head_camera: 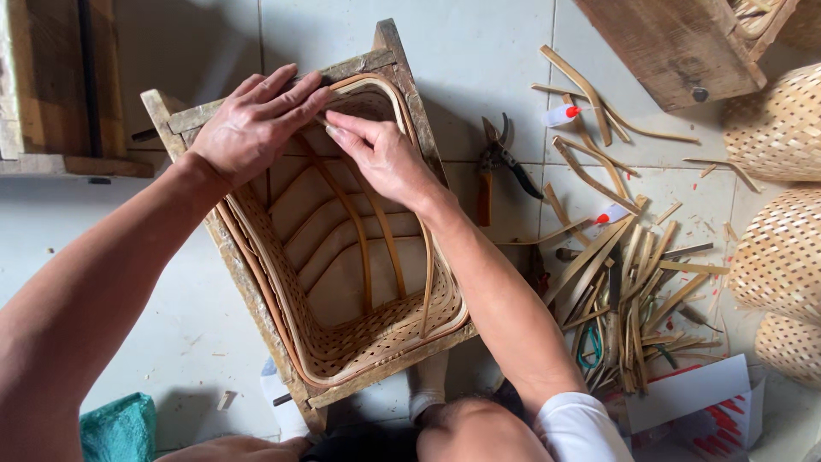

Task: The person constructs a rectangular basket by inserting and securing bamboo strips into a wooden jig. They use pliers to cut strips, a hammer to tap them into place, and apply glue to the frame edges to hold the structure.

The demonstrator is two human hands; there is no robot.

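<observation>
I see a square woven basket [342,282] sitting inside a rough wooden frame [248,291] on the tiled floor [479,60], in the middle of the scene and tilted a little. Both hands are at its far edge. My left hand [252,124] lies flat over the far left corner, fingers spread across the frame's top bar and the basket's rim strip [389,90], pressing down rather than gripping. My right hand [385,158] is just beside it, to the right and slightly nearer, with its fingertips [335,128] pinching or pushing the rim strip inside the basket's mouth; I cannot tell whether it truly grips it. The two hands nearly touch at the fingertips.

Right of the basket, on the floor, lie a pair of pliers [505,158], two small glue tubes with red caps [564,113], and a loose heap of bamboo strips [624,282]. Finished woven baskets [782,257] stand at the far right edge.
</observation>
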